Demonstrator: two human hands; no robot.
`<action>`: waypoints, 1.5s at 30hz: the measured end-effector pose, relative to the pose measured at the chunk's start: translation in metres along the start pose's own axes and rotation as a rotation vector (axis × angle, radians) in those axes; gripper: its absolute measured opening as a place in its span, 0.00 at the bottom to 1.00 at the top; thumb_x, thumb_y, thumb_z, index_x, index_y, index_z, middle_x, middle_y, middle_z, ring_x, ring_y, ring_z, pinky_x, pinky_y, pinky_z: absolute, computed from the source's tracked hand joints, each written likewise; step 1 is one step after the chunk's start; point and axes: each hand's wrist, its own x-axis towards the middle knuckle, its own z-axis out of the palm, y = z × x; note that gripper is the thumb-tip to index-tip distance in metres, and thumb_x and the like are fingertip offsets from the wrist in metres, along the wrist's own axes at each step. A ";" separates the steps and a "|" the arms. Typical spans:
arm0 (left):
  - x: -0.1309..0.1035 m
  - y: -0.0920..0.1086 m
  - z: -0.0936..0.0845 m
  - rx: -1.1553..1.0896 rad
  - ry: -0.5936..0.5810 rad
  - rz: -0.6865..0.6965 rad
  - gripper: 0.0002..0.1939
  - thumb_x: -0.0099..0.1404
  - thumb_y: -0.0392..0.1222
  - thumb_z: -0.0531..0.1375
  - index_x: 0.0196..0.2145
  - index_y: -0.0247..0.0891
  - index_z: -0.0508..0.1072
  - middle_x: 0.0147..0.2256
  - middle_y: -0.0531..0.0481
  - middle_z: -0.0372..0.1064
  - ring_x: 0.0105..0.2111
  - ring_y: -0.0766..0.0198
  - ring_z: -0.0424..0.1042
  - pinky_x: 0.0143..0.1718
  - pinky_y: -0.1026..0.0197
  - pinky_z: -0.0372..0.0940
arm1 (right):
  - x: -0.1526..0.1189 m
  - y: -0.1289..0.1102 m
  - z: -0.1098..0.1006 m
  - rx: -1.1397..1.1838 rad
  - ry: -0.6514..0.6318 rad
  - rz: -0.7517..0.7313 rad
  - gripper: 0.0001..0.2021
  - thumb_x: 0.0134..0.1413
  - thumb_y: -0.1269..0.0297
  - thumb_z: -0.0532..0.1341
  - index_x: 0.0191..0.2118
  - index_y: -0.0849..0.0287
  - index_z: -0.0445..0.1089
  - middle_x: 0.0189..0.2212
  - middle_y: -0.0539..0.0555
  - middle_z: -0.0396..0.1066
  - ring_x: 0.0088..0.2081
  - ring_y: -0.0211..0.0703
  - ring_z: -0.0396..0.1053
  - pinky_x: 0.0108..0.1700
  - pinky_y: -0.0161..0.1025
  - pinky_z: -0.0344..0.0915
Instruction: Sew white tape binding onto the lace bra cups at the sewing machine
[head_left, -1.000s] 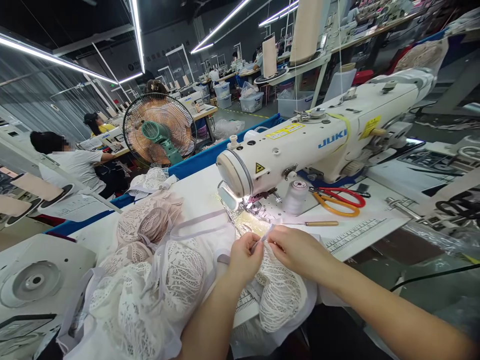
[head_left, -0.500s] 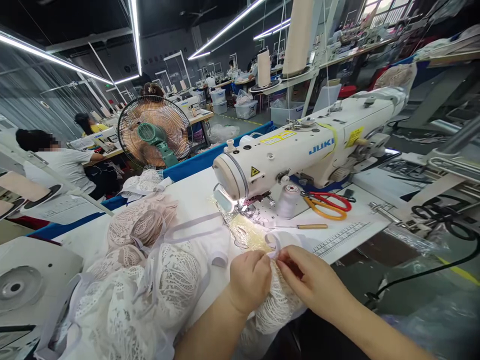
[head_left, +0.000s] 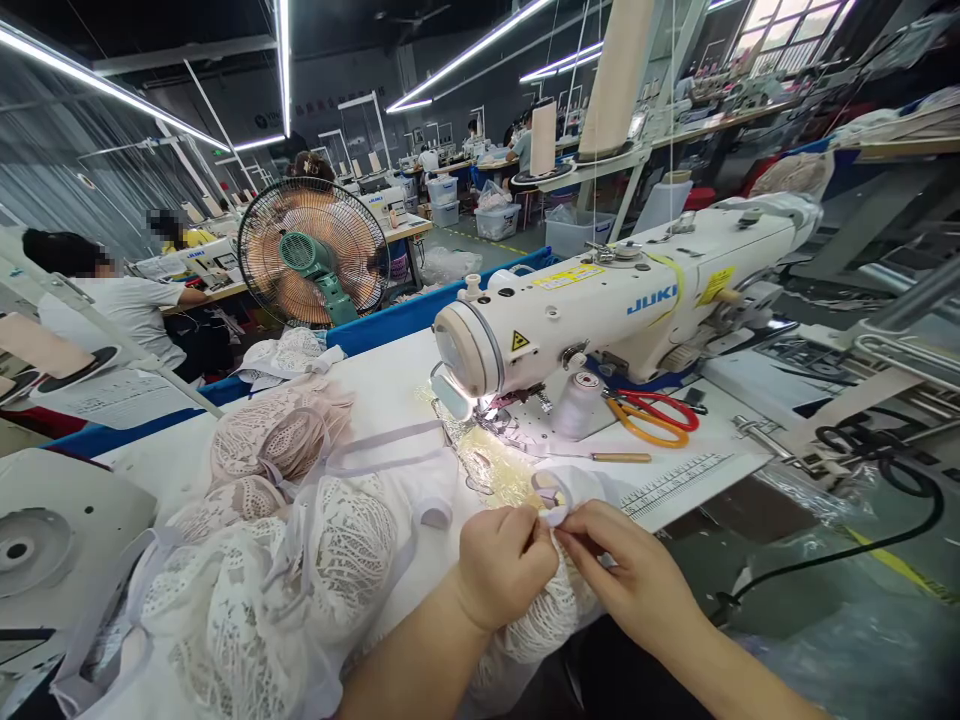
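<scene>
- From here, the white lace garment (head_left: 544,620) is partly hidden: the left hand (head_left: 506,565) covers one side, the right hand (head_left: 626,565) the other.
- Its lower end is hard to make out against the wearer's dark clothing, so its full outline I can't tell.
- The visible lace slants, its long axis running from beneath the fingertips down and leftward, toward the wearer.
- A pale strap (head_left: 556,512) curls up from it, its loop pointing toward the sewing machine (head_left: 555,325).
- Each hand's grip is closed, pinching that strap; the exact contact is masked by curled fingers.
- All this sits over the tabletop's (head_left: 382,380) near edge, in front of the machine.
- The needle area is lost in glare and metal parts.
- Left of the hands, a white lace pile (head_left: 255,600) is cut off at the bottom.
</scene>
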 end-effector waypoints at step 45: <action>0.018 -0.024 -0.002 -0.204 -0.229 -0.627 0.14 0.63 0.40 0.45 0.21 0.38 0.61 0.20 0.54 0.57 0.22 0.67 0.56 0.25 0.63 0.49 | 0.043 0.021 0.029 -0.068 0.075 -0.051 0.14 0.54 0.67 0.52 0.46 0.56 0.64 0.27 0.49 0.68 0.28 0.37 0.68 0.28 0.33 0.65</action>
